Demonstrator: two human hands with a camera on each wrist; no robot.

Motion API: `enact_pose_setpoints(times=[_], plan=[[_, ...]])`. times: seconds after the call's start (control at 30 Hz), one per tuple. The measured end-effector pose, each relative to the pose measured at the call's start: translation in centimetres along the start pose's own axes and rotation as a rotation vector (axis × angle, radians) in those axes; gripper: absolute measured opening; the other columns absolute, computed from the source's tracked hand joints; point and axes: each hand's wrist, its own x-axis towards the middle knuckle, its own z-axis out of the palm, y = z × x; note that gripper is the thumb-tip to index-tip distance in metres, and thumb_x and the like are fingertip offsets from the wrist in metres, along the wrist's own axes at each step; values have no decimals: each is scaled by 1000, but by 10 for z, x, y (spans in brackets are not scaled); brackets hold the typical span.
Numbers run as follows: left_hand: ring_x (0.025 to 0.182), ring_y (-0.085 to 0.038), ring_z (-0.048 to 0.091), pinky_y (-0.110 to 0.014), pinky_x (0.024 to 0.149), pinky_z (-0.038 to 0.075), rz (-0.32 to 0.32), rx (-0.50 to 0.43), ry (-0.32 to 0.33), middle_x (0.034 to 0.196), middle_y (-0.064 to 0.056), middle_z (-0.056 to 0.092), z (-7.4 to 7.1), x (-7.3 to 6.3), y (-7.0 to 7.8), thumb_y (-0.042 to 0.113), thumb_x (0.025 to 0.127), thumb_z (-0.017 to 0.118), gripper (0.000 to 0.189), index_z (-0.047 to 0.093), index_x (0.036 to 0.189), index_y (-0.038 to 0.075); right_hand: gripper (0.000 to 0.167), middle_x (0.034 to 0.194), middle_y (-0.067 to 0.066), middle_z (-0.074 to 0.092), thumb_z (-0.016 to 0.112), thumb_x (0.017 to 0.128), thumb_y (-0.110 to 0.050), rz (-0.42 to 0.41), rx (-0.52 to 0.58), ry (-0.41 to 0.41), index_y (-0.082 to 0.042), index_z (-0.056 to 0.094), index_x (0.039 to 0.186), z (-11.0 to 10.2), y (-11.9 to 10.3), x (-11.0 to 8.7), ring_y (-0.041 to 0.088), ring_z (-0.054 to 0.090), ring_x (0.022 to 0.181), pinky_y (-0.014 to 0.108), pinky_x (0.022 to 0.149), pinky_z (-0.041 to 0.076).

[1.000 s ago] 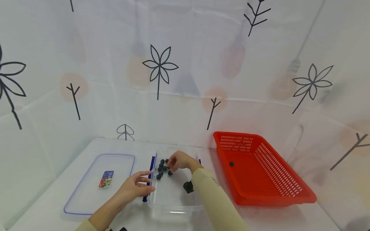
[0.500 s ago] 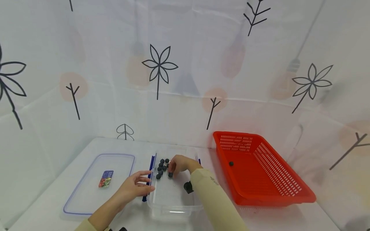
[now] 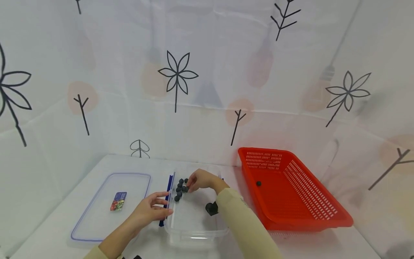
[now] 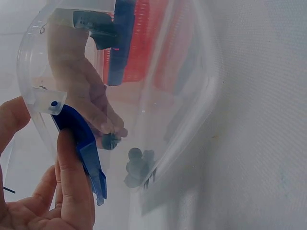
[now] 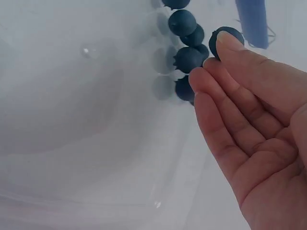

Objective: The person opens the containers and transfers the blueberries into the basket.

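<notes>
Inside a clear plastic box (image 3: 197,233), my right hand (image 3: 202,181) pinches a blueberry (image 5: 228,40) between thumb and fingertips. Several loose blueberries (image 3: 178,190) lie close together by the box's left wall, right beside those fingers. In the left wrist view the pinched blueberry (image 4: 110,141) shows through the clear wall. My left hand (image 3: 152,208) rests against the left wall with spread, relaxed fingers, thumb tip at the rim. One of its fingers touches the hanging blue latch (image 4: 84,143).
A red perforated basket (image 3: 291,194) stands to the right with a single blueberry (image 3: 258,183) inside. On the left lies a clear lid (image 3: 97,219) with a blue edge and a printed label (image 3: 118,200). A patterned white cloth (image 3: 207,136) hangs behind the table.
My right hand has dipped to the lone blueberry near the box's middle and moved back up beside the cluster. That blueberry no longer shows at its former spot. The left hand stays put.
</notes>
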Motion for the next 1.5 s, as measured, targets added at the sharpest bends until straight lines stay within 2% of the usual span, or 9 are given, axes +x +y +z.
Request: enact_pose_setpoints(times=[0.27,0.53,0.8,1.07,1.3,1.5], plan=[[88,-20,59,-40,73,55,0,-6,-15,109,-9,60,1,0,2,24,72,81,70,49,132,8,17,79,-1,66,75,78,-8,-27,90,88,-4,70,94,-13,-15,-12,12,60,74,26,76,51],[87,-20,59,-40,73,55,13,-17,-19,110,-12,59,0,-2,1,20,74,80,67,49,132,6,15,80,1,66,76,78,-9,-55,153,188,-5,70,91,-24,-24,-22,14,60,75,25,76,52],[89,-20,59,-39,74,55,8,-12,-17,111,-11,59,0,-1,1,22,73,81,69,48,133,8,18,86,2,68,74,81,-13,-30,225,315,-6,71,97,-42,-19,-40,22,63,84,33,84,51],[89,-20,59,-40,73,55,15,-22,-15,111,-11,59,0,-2,0,21,73,81,70,48,132,6,19,88,4,68,74,80,-12,19,285,415,-6,70,97,-64,-9,-53,19,62,84,35,86,50],[88,-20,59,-39,73,55,23,-28,-21,111,-11,58,0,-3,0,22,72,81,71,48,132,6,21,92,8,68,71,82,-10,32,304,435,-1,67,101,-83,0,-73,27,62,92,38,89,48],[89,-20,59,-39,73,55,24,-21,-18,111,-12,58,0,-3,-1,23,71,82,72,48,132,6,23,96,8,67,71,83,-13,64,295,475,-3,67,103,-94,12,-89,29,59,95,36,88,49]])
